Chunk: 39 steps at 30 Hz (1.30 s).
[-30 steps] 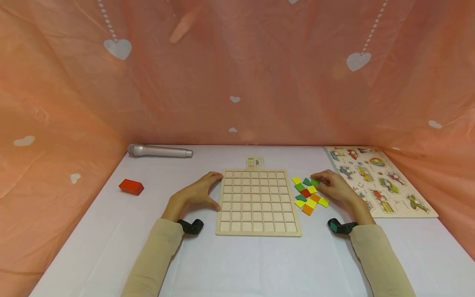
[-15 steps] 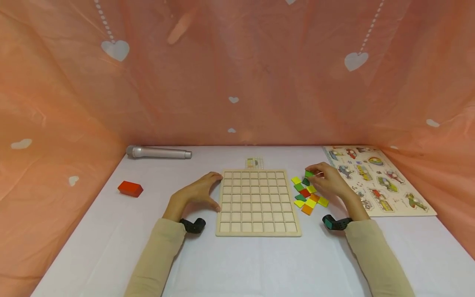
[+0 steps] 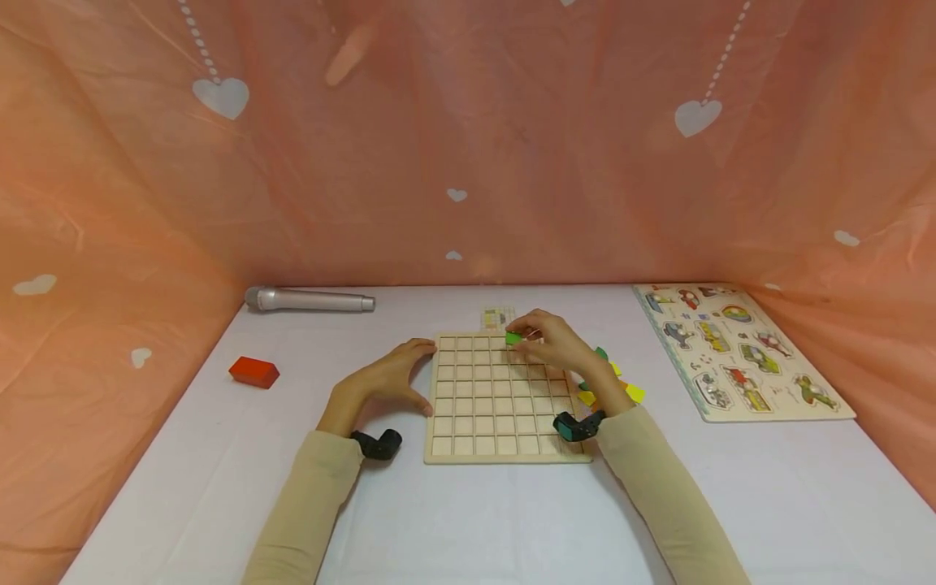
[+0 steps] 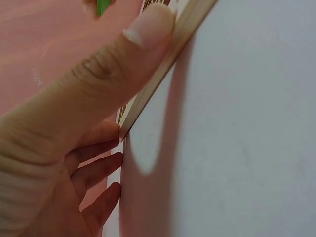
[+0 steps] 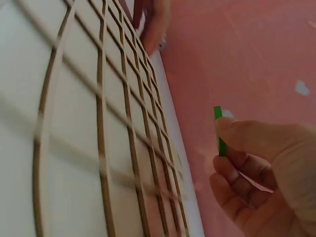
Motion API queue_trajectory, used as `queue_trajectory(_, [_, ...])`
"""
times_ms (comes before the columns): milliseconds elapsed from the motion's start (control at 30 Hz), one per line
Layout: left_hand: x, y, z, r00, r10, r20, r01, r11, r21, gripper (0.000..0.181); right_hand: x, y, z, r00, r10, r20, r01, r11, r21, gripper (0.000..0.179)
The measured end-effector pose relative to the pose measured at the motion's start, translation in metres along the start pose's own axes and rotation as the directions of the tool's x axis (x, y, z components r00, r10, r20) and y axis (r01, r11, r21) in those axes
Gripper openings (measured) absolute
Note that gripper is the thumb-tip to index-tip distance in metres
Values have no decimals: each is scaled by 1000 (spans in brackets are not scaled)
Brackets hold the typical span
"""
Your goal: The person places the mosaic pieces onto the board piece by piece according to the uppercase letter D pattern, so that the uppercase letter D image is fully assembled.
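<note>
Head view: the right forearm (image 3: 610, 390) partly hides loose tiles (image 3: 634, 394); the right hand (image 3: 553, 343) pinches a green tile (image 3: 514, 338), moved from their pile to seemingly just above the grid board (image 3: 485, 405); the left hand (image 3: 389, 379), fingers spread, touches its edge.

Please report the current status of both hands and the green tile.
Right hand: pinching green tile, not touching grid board, near its far edge. Left hand: touching board's left edge. No obstacle visible between tile and board.

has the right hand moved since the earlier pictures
Yes: in the head view, the right hand, pinching a green tile, has moved left, from the loose tiles to over the wooden board.
</note>
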State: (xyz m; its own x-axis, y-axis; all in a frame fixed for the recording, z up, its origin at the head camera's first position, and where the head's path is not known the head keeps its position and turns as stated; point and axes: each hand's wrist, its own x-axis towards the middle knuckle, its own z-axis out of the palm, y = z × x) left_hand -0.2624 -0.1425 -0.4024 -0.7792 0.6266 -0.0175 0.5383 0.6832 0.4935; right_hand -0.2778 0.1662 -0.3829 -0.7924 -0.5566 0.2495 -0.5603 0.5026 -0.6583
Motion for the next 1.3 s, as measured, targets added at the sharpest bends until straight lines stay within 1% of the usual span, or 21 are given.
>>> queue_trajectory(167, [0, -2, 1, 1000, 4, -9, -4, 1000, 3, 104, 17, -7, 20, 999, -25, 42, 24, 999, 28, 29])
queue_trajectory(233, [0, -2, 1, 1000, 4, -10, -4, 1000, -4, 104, 22, -8, 28, 998, -7, 56, 5, 999, 41, 29])
queue_trajectory(400, [0, -2, 2, 1000, -3, -10, 3, 1000, -13, 104, 32, -12, 43, 996, 33, 78, -35, 999, 26, 29])
queue_trajectory(533, [0, -3, 2, 1000, -5, -15, 5, 1000, -7, 103, 39, -16, 52, 998, 28, 61, -29, 999, 14, 27])
queue_trajectory(767, [0, -3, 2, 1000, 8, -15, -8, 1000, -7, 103, 43, -14, 64, 997, 75, 36, -74, 997, -24, 24])
queue_trajectory(833, [1, -3, 2, 1000, 13, -15, -13, 1000, -8, 103, 43, -12, 66, 997, 74, 26, -73, 997, -32, 23])
queue_trajectory(900, [1, -3, 2, 1000, 19, -16, -19, 1000, -6, 103, 42, -11, 68, 997, 77, 16, -76, 997, -23, 22])
queue_trajectory(1100, [1, -3, 2, 1000, 20, -13, -20, 1000, -1, 103, 41, -11, 72, 993, 119, -11, -119, 992, 32, 24])
queue_trajectory(1300, [0, -3, 1, 1000, 22, -13, -22, 1000, 4, 102, 42, -11, 75, 990, 128, -55, -125, 991, 48, 21])
